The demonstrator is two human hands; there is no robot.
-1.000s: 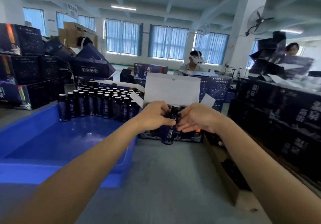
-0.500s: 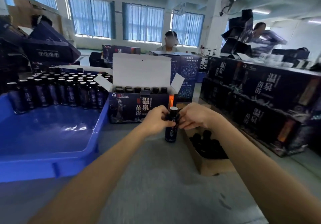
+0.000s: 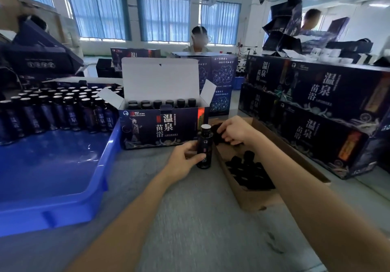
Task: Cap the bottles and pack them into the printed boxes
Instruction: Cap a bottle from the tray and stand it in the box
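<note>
One bottle [image 3: 204, 145], perhaps one cap [image 3: 217, 135]

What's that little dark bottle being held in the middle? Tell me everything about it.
The bottle is small, dark and glossy, with a printed label and a pale top with no black cap on. It stands upright before the open printed box. The left hand grips its lower body; the right hand, just beside it, holds a black cap.

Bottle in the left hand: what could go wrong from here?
The left hand grips the bottle low, so an off-centre push from the right hand with its dark cap could tip it. It also stands close beside the cardboard cap box and could knock against it.
</note>
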